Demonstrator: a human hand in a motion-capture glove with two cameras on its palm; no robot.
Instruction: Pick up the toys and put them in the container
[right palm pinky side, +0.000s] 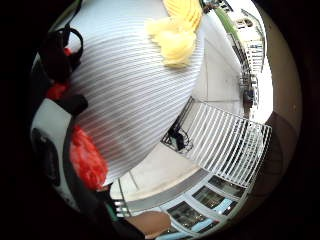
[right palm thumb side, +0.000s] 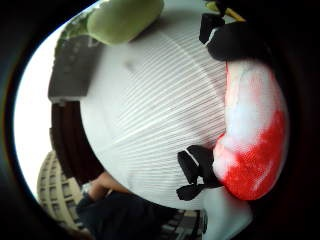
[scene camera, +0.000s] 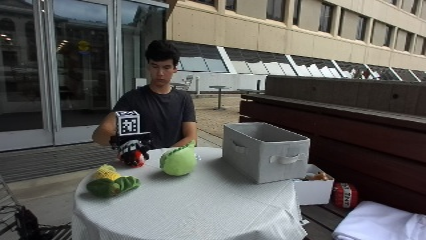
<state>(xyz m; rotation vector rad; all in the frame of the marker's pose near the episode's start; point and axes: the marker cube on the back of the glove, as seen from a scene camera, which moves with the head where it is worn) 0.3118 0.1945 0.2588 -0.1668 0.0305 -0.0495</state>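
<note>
Red and white plush is held in the gloved right hand (scene camera: 131, 148), which is raised just above the far left part of a round table (scene camera: 200, 205) covered with a finely striped white cloth. From the outside view the red and white toy (scene camera: 133, 156) is seen hanging below the glove, with the fingers curled round it, and in the thumb-side palm view the same toy (right palm thumb side: 251, 137) fills one edge of the picture, close against the palm, with the striped cloth spread beneath it. A light green plush toy (scene camera: 179, 160) is set on the cloth just beside the hand, toward the table's middle, and it is glimpsed again at the rim of the thumb-side view (right palm thumb side: 124, 19). Nearer the table's front left edge a yellow and green plush toy (scene camera: 110, 181) is laid on the cloth (its yellow part also shows in the little-finger-side view (right palm pinky side: 176, 31)), apart from the hand. A grey fabric container (scene camera: 265, 150) with handles is placed at the right side of the table, well apart from the hand and open at the top; what it holds cannot be told. The person's other hand cannot be made out.
</note>
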